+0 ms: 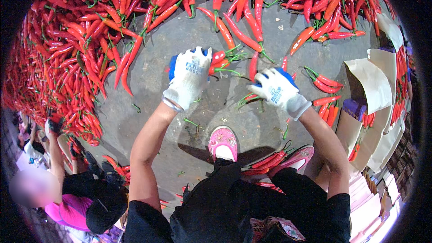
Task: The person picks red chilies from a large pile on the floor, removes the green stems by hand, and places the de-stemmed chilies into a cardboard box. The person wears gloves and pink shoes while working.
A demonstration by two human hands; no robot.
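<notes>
My left hand, in a white knit glove with a blue coated palm, is closed on a small bunch of red chili peppers. Their green stems stick out to the right past my thumb. My right hand, gloved alike, is palm down over more chilies, with fingers bent. Green stems and a bit of red chili show below its fingers, and a chili tip shows above it. The palm hides whether it grips them. One chili lies just beyond its fingertips.
Large heaps of red chilies cover the grey floor ahead and left. Upright paper-lined containers holding chilies stand at right. Loose chilies lie beside my pink shoe. A co-worker crouches at lower left, arms reaching toward the heap.
</notes>
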